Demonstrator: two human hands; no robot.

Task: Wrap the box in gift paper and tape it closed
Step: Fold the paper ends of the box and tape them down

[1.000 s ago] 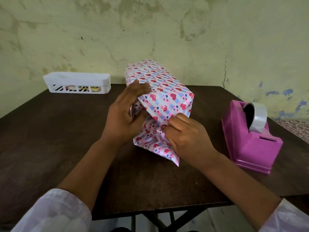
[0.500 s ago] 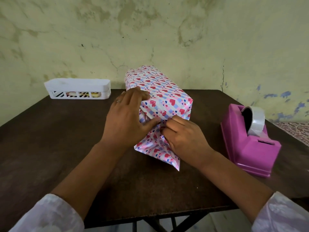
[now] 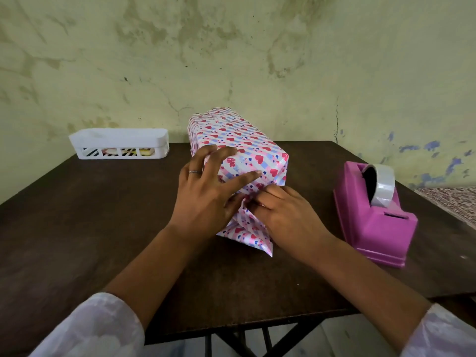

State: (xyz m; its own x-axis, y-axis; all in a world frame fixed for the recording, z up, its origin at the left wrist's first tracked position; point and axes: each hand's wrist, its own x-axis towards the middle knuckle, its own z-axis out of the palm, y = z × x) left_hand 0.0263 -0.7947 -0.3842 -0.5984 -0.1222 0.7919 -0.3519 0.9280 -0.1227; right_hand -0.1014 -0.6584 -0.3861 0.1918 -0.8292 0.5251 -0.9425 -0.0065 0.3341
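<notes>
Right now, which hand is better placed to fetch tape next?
Right, probably. The right hand is beside the tape dispenser, while the left hand lies flat across the wrapped box, pinning the fold.

A single wide-angle view looks from the person's head forward and down across the dark worktop (image 3: 108, 235) toward the stained wall behind it. It sits close: both forearms rise from the bottom corners, and the left hand (image 3: 206, 194) and right hand (image 3: 286, 217) meet near the centre. The worktop's near edge, far edge and right side all lie inside the view.
</notes>
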